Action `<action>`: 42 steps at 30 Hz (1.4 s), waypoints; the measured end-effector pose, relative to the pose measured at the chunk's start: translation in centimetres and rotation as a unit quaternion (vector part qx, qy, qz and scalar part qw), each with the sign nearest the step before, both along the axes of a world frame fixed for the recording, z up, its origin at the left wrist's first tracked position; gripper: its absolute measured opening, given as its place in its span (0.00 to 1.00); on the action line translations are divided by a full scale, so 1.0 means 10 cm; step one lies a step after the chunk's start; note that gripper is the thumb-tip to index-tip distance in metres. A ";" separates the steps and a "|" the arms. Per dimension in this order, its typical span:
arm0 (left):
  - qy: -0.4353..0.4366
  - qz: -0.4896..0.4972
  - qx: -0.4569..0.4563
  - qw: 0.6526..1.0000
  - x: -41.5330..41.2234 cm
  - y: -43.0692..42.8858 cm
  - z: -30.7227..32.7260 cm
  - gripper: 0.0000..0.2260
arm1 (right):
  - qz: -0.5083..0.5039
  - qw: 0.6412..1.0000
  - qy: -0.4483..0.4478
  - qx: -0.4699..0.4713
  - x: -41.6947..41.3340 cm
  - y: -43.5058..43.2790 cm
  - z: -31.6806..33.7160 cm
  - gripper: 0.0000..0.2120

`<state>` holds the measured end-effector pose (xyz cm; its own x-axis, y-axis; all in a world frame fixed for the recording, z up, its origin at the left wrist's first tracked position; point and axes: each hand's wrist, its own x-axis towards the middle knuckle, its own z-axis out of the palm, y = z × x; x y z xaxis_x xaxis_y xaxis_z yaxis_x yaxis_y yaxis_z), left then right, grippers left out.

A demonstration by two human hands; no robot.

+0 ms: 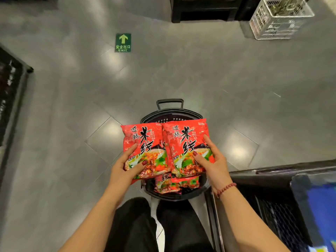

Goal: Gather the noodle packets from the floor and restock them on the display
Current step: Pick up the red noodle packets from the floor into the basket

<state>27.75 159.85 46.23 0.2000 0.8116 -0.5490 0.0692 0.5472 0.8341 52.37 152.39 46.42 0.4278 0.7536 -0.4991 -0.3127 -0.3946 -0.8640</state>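
Our left hand (125, 168) pinches one noodle packet (143, 140) at its lower edge, and our right hand (211, 160) clasps a second packet (185, 139), both above the basket (171, 113) at 6 o'clock, where spare packets (174, 184) lie. We should keep both flat and firmly gripped while turning towards the shelf (272, 175) at 4 o'clock, probably the display

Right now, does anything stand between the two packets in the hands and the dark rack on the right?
Nothing visible does. The left hand holds the left packet, the right hand the right packet, both over the basket. The rack starts just right of the right wrist; only air lies between.
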 end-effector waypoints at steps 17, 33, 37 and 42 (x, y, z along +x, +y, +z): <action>0.053 -0.048 0.047 0.996 0.82 1.48 -2.75 0.33 | -0.040 0.996 -0.078 -0.011 0.59 1.43 -2.63 0.31; 0.347 -0.165 0.231 0.894 1.17 1.52 -3.77 0.35 | 0.156 0.779 -0.595 -0.126 0.54 1.75 -3.75 0.30; 0.446 -0.276 0.462 0.715 1.17 1.56 -3.83 0.33 | 0.274 0.723 -0.628 -0.082 0.46 1.72 -3.90 0.32; 0.534 -0.418 0.411 0.609 1.17 1.79 -3.98 0.36 | 0.288 0.717 -0.623 -0.121 0.44 1.67 -4.05 0.32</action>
<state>39.47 177.76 6.39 0.6178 0.7591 -0.2052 0.7799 -0.6249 0.0363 56.76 169.10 5.91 0.3071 0.9404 -0.1461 0.9179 -0.3332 -0.2155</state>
